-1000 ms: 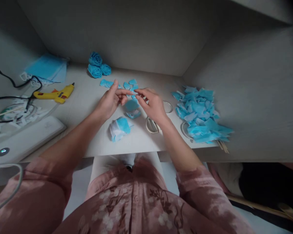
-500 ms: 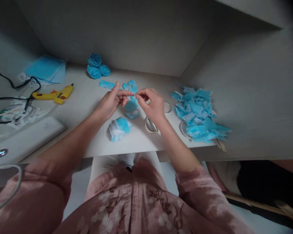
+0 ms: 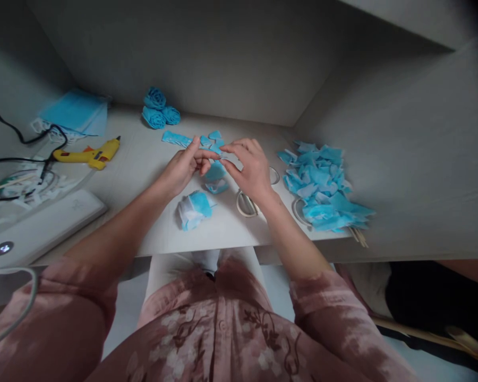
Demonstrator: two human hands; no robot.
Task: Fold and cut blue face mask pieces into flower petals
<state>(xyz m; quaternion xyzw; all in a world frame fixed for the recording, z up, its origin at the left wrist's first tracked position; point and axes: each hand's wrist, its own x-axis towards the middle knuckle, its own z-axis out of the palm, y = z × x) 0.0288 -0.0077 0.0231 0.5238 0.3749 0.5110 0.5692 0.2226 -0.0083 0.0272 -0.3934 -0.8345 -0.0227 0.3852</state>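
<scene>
My left hand (image 3: 186,167) is held over the table with its index finger stretched out, the thumb raised and the other fingers curled. At that fingertip, my right hand (image 3: 249,164) has its thumb and index finger close around a tiny pale bit that I cannot make out. Small cut blue pieces (image 3: 215,136) lie just beyond the fingers, beside a folded blue strip (image 3: 175,138). Below the hands are a blue fabric piece (image 3: 216,185) and a crumpled blue-and-white bundle (image 3: 195,210). Scissors (image 3: 247,204) lie partly hidden under my right hand.
Three blue rosettes (image 3: 154,118) stand at the back. To the left are a yellow glue gun (image 3: 90,154), stacked blue face masks (image 3: 75,112), black cables and a white power bank (image 3: 48,225). A heap of blue scraps (image 3: 321,175) lies right, above thin wooden sticks (image 3: 358,237).
My right thumb and index finger have parted slightly at the left fingertip, and the right hand has shifted a little to the right. My left hand has barely moved.
</scene>
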